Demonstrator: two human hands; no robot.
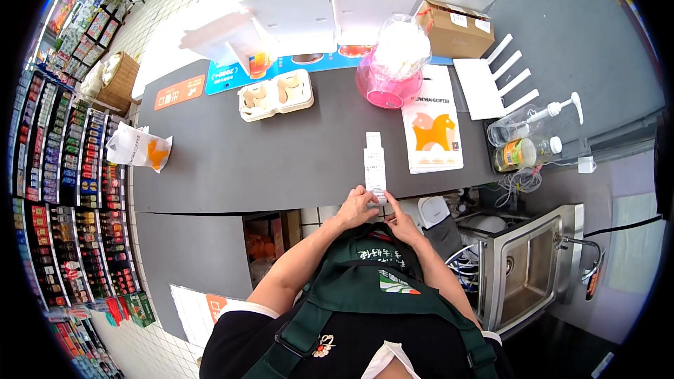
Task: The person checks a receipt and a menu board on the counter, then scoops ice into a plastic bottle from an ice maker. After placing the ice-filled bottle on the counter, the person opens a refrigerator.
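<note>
A long white printed receipt (pixel 375 165) extends over the front edge of the dark counter, its lower end between my two hands. My left hand (pixel 357 208) has its fingers curled and pressed together at the receipt's lower left corner. At the lower right corner, my right hand (pixel 401 221) pinches the paper with its index finger reaching up along the edge. Right of the receipt lies a flat white paper bag (pixel 433 137) with an orange horse print. Beyond it stands a pink container (pixel 386 81) with clear plastic inside.
A cardboard cup carrier (pixel 276 95) and a small printed bag (pixel 140 147) rest on the counter (pixel 295 161). White panels (pixel 295 17) line its far side. To the right are a white router (pixel 480 88), bottles (pixel 523 153), loose cables and a metal sink (pixel 530 267).
</note>
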